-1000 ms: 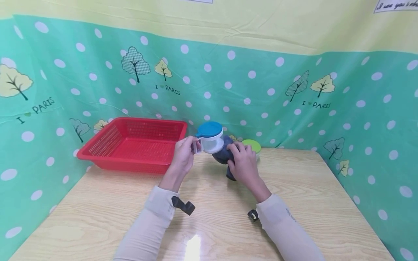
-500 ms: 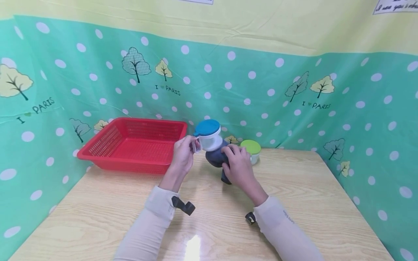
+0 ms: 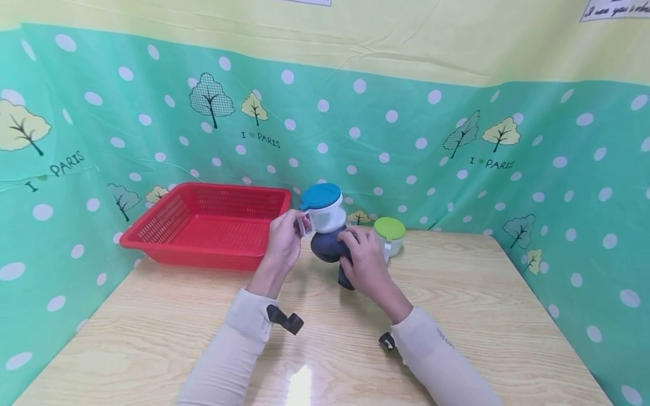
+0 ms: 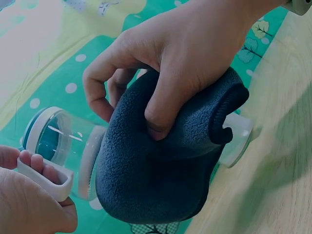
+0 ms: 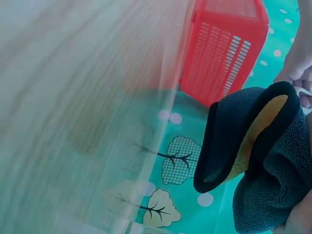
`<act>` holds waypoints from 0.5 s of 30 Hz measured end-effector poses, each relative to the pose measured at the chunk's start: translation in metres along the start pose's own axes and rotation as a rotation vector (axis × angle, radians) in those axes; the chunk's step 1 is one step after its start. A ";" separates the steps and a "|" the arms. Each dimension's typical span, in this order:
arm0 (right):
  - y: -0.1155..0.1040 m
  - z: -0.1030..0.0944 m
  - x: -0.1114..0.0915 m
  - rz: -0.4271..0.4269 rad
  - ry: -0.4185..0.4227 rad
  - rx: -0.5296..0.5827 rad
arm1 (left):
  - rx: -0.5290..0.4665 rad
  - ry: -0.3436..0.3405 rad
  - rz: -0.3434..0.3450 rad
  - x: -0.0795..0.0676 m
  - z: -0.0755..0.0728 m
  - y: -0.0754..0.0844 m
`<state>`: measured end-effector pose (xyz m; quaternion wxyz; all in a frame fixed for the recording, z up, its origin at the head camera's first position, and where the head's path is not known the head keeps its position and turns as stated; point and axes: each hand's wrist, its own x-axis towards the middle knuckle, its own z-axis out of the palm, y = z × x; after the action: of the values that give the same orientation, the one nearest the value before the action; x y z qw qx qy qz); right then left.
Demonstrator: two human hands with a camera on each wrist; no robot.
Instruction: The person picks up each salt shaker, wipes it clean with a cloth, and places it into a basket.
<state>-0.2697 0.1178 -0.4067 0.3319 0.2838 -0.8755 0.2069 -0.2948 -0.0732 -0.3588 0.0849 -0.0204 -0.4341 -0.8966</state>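
In the head view my left hand [image 3: 285,239] grips the white handle of a clear seasoning jar [image 3: 325,219] with a blue lid, held above the table. My right hand [image 3: 368,262] pinches a folded dark blue cloth [image 3: 327,246] and holds it against the jar's base. The left wrist view has the cloth [image 4: 151,170] covering the base, with thumb and fingers clamped over its fold. Seen from the right wrist, the cloth [image 5: 273,161] shows a yellowish inner side. A second jar with a green lid [image 3: 389,228] stands on the table just behind my right hand.
To the left stands a red plastic basket [image 3: 213,256] with perforated sides. A wooden table [image 3: 325,349] lies under the arms. Green dotted fabric [image 3: 350,149] hangs along the back and both sides.
My right hand and the cloth have shifted left and slightly down around the jar's base. The jar has risen a little and tilted, and more of the green-lidded jar shows.
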 end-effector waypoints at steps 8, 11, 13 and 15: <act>0.008 0.002 0.000 0.055 0.069 0.020 | 0.010 -0.043 -0.022 -0.001 -0.001 0.000; 0.010 0.001 0.000 0.070 0.087 0.033 | 0.008 -0.059 -0.023 -0.001 -0.001 0.000; 0.012 0.000 0.000 0.083 0.092 0.034 | 0.009 -0.070 -0.027 -0.001 -0.001 0.000; 0.014 -0.001 0.000 0.099 0.094 0.031 | 0.012 -0.083 -0.035 -0.002 0.000 0.001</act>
<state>-0.2781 0.1293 -0.4082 0.3573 0.2355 -0.8686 0.2497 -0.2930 -0.0738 -0.3587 0.0511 -0.0496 -0.4431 -0.8936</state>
